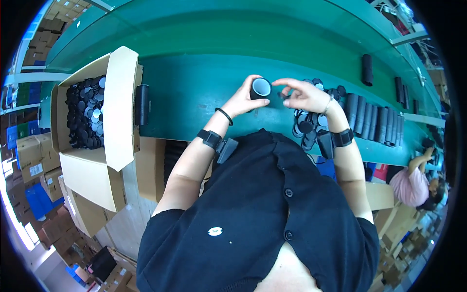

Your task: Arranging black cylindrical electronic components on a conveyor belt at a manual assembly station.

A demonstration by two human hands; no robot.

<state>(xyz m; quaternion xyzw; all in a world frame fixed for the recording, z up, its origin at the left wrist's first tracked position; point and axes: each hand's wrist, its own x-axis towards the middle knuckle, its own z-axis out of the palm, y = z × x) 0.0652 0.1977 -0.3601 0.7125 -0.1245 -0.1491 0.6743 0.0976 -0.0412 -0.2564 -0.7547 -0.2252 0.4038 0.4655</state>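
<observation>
My left hand (241, 100) is wrapped round a short black tube (262, 87), its open end turned up and its inside pale. Just right of it, my right hand (308, 97) has the index finger stretched toward the tube's rim. A small dark piece, seemingly a black cap (283, 96), shows between its thumb and the other fingers, partly hidden. Beneath and beside that wrist lies a loose pile of round black caps (306, 127), some with shiny grey faces. Several black tubes (374, 119) lie side by side in a row to the right.
At the left of the green table (194, 73), an open cardboard box (120, 112) holds many black and grey discs. One black tube (141, 104) lies against it. More tubes (367, 70) lie at the far right. A person in pink (412, 187) sits beyond, at right.
</observation>
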